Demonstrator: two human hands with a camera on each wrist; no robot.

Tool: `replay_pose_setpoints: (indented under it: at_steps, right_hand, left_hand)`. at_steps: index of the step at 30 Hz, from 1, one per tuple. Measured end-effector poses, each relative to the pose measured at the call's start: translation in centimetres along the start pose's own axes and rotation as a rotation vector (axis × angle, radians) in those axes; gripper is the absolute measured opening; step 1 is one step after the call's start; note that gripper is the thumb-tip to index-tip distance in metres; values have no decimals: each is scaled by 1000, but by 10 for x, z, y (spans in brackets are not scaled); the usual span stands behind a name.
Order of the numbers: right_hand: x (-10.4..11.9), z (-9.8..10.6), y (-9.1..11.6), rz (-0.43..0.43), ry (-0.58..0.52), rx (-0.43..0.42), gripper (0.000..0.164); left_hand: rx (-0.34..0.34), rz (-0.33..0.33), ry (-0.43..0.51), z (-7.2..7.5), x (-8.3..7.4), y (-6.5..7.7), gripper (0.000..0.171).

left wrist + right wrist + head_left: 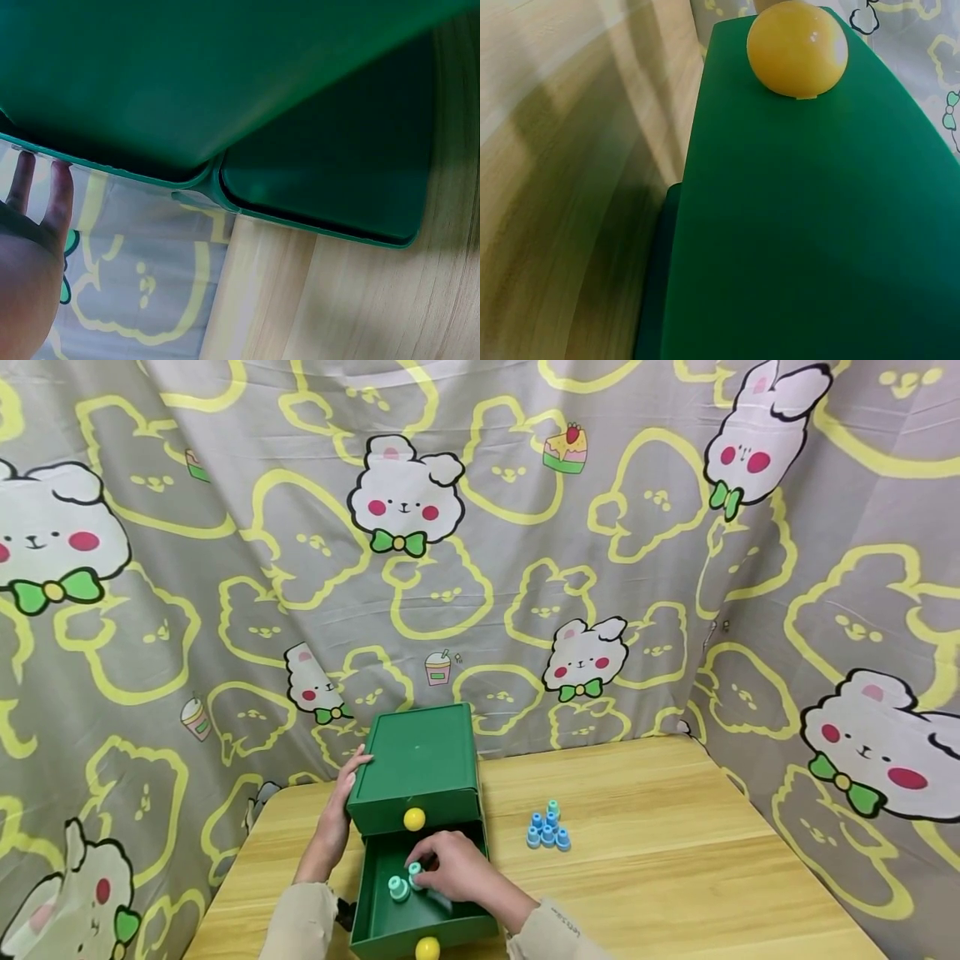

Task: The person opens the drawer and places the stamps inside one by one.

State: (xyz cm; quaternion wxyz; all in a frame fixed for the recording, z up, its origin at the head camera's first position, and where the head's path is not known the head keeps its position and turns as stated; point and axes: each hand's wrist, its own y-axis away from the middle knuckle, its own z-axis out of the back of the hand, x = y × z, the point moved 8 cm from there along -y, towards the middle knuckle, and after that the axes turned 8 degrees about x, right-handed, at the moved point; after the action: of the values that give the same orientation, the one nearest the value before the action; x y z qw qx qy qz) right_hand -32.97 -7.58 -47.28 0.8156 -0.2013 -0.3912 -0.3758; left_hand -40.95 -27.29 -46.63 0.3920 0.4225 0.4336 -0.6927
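A green two-drawer box (420,752) stands on the table, its lower drawer (450,931) pulled out. My left hand (339,810) rests against the box's left side, fingers extended; in the left wrist view two fingers (60,199) touch its edge. Reaching into the open drawer, my right hand (457,868) pinches a small mint-green stepped plastic peg (416,870) between thumb and fingers. Another mint-green peg (399,888) stands upright in the drawer just left of it. The right wrist view shows only the drawer front (802,210) and its yellow knob (797,49); that hand is out of sight there.
Right of the box, several blue pegs (548,836) stand grouped on the wooden table (660,860), with one green peg (553,808) at the back. The upper drawer's yellow knob (414,819) overhangs the open drawer. A patterned curtain (510,568) hangs behind the table.
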Motion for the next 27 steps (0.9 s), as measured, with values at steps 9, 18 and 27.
replay_pose_setpoints:
  at_steps: [9, 18, 27]
  right_hand:
    - [-1, -2, -2, 11, 37, 9, 13]
    - [-1, -3, -2, 9, 71, 15, 14]
    - [-2, -4, -3, 7, 98, 27, 14]
  left_hand:
    - [-5, 9, -18, 0, -1, 0, 53]
    - [-3, 11, -13, 0, -1, 0, 53]
    - [0, 7, -4, 0, -1, 0, 54]
